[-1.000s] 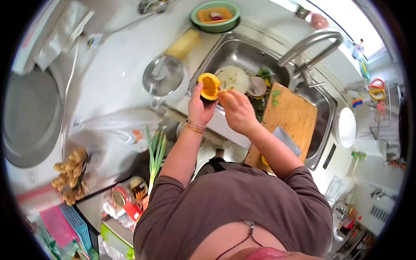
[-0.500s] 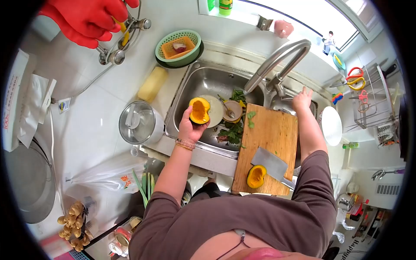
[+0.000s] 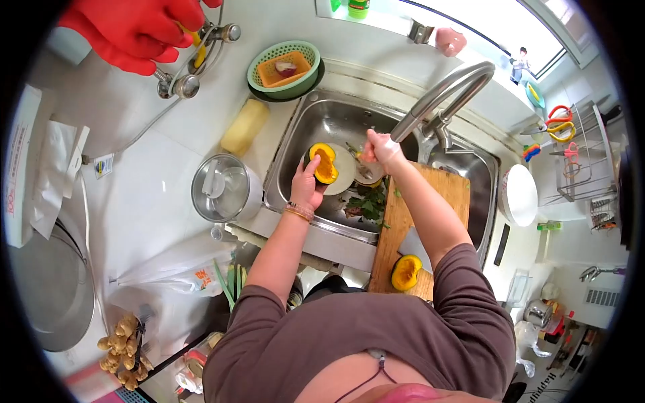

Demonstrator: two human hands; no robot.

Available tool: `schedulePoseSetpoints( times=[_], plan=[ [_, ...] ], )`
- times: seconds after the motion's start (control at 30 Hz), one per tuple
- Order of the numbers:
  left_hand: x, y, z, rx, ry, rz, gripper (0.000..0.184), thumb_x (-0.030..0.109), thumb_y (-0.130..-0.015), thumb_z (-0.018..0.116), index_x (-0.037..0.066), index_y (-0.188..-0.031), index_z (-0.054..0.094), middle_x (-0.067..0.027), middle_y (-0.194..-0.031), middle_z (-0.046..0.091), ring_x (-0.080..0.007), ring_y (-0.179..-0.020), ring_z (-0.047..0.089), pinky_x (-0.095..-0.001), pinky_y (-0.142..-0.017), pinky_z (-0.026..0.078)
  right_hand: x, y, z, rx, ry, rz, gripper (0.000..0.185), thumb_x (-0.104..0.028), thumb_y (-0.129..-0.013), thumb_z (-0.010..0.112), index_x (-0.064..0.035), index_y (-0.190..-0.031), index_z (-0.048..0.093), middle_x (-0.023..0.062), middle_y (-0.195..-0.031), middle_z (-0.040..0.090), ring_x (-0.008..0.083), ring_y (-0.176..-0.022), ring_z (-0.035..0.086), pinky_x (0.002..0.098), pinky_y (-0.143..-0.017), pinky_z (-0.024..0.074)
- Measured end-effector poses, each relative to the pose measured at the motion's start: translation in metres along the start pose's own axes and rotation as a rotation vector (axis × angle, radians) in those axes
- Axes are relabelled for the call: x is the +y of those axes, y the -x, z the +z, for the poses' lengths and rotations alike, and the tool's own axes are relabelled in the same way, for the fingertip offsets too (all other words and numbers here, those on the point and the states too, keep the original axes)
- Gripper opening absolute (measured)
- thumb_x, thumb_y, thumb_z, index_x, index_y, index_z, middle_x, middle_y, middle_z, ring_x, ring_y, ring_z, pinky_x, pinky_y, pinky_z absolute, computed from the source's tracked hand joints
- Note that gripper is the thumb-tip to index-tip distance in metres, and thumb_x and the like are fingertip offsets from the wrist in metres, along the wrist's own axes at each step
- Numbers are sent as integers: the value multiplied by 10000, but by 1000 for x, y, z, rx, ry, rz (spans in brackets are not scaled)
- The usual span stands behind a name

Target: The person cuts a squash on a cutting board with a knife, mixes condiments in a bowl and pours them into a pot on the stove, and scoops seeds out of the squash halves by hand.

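Observation:
My left hand [image 3: 307, 185] is closed around a halved, hollowed pumpkin [image 3: 325, 165], its orange inside facing up, over the sink [image 3: 295, 124]. Just below the faucet [image 3: 440, 101] spout is my right hand [image 3: 381, 148], fingers curled in; a whitish blur lies over its wrist. Whether those fingers hold anything is hidden. Beneath the hands are a pale plate [image 3: 344, 176], a small bowl partly covered by my right hand, and green leaves [image 3: 368, 203]. On the wooden cutting board [image 3: 440, 188] lies the other pumpkin half [image 3: 406, 273] beside a cleaver [image 3: 411, 243], mostly hidden by my right arm.
Left of the sink stand a metal pot [image 3: 225, 188] and a pale yellow peeled piece [image 3: 244, 127]. A green colander [image 3: 306, 75] sits behind them. To the right are a white bowl [image 3: 519, 195] and a wire rack [image 3: 584, 154]. Red gloves [image 3: 144, 33] hang upper left.
My right hand has swung left from beside the faucet's base to below the spout, its fingers now curled. My left hand still holds the pumpkin half, turned slightly. The whole view has shifted a little.

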State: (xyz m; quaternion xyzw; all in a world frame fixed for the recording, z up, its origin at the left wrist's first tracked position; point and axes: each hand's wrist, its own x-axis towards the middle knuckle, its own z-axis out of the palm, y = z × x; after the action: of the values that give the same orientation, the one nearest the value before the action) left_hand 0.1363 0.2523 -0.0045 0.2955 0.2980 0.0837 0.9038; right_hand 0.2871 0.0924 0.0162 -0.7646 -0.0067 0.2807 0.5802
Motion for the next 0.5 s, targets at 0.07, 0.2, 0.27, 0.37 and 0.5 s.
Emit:
schedulePoseSetpoints(
  times=[0.07, 0.2, 0.27, 0.37, 0.5],
  plan=[
    [-2, -5, 7, -40, -120, 58, 386, 231, -873, 690, 108, -1196, 518, -74, -1168, 582, -231, -1101, 565, -437, -866, 519, -5, 8, -6, -14, 594, -178, 274, -213, -903, 575, 19, -1050, 584, 127, -766, 671, 356, -805, 659, 446, -777, 547],
    [-16, -25, 24, -67, -226, 288, 461, 183, -870, 701, 33, -1251, 487, -60, -1113, 602, -171, -989, 589, -302, -845, 498, 55, 10, 11, 237, 775, -756, 400, -341, -887, 618, -9, -1104, 578, 179, -997, 659, 350, -928, 633, 423, -869, 488],
    [-13, -18, 49, 23, -309, 369, 465, 186, -872, 702, 12, -1249, 492, -60, -1114, 601, -156, -975, 584, -279, -845, 485, 40, 43, 38, 31, 298, -358, 441, -382, -919, 584, -8, -1148, 537, 211, -1051, 625, 338, -979, 615, 398, -848, 482],
    [-14, -26, 53, -22, -261, 334, 426, 227, -895, 676, 20, -1231, 514, -67, -1105, 600, -141, -969, 581, -288, -848, 484, 40, 51, 67, 89, 110, -185, 406, -411, -952, 515, -18, -1053, 541, 195, -832, 646, 356, -804, 641, 452, -727, 484],
    [-2, -20, 48, -124, -148, 196, 362, 284, -917, 638, 62, -1182, 531, -43, -1057, 624, -161, -932, 629, -321, -778, 533, 40, 26, 47, 314, 597, -337, 285, -312, -956, 461, -59, -946, 593, 221, -857, 643, 433, -788, 615, 496, -709, 476]
  ],
)
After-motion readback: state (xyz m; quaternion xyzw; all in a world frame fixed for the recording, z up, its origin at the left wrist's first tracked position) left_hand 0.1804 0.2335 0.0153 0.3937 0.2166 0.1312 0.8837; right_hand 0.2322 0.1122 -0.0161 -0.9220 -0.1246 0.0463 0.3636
